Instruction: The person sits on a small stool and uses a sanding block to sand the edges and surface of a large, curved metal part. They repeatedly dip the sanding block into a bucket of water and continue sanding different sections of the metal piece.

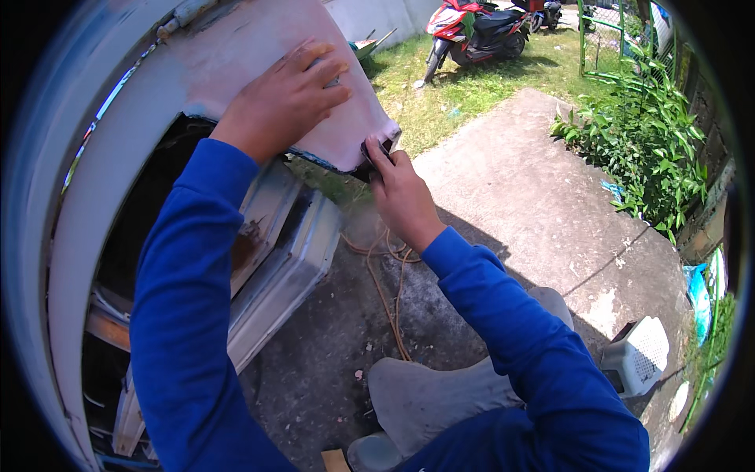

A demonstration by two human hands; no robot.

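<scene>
A pinkish, filler-coated vehicle body panel [236, 65] fills the upper left. On its face rests my left hand [286, 97], fingers bent over a small grey piece [331, 72] that is mostly hidden under them. My right hand [404, 189] is at the panel's lower right corner, the thumb pressing a dark, thin object [374, 154] whose kind I cannot tell. That corner has a dark gap behind its edge. Blue sleeves cover both arms.
Below the panel are a dark opening and ridged metal sections [289, 259]. An orange hose or cord [392, 295] lies on the concrete floor [472, 177]. A white perforated plastic container [640, 354] stands at right. Farther off are a red motor scooter [475, 29] and leafy plants [643, 135].
</scene>
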